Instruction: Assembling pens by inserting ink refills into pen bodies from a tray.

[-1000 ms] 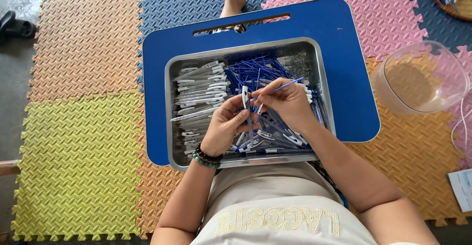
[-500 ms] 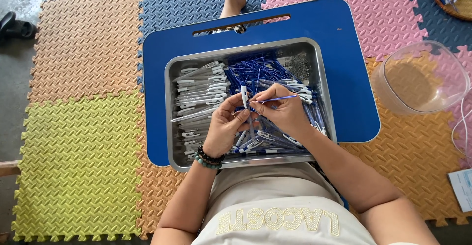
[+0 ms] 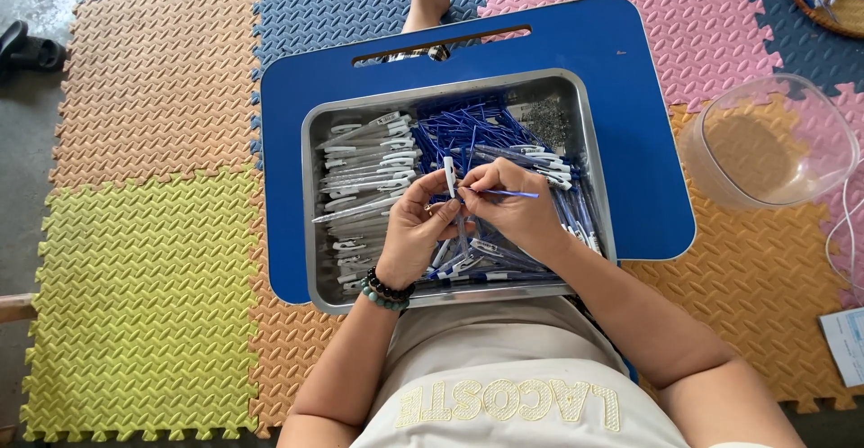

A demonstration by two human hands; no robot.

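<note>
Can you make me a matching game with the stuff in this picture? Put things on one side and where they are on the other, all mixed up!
Things:
1. metal tray
2. clear bowl
3. bead bracelet
4. thin blue refill

Places:
A. on the left wrist
B. pinched in the right hand
C. on the blue board
D. on the foam mats, to the right of the board

Pairs: 1-C, 2-D, 3-A, 4-B

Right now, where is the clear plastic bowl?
In the head view, the clear bowl sits on the foam mat at the right, just beside the blue lap desk, outside the metal tray.
</note>
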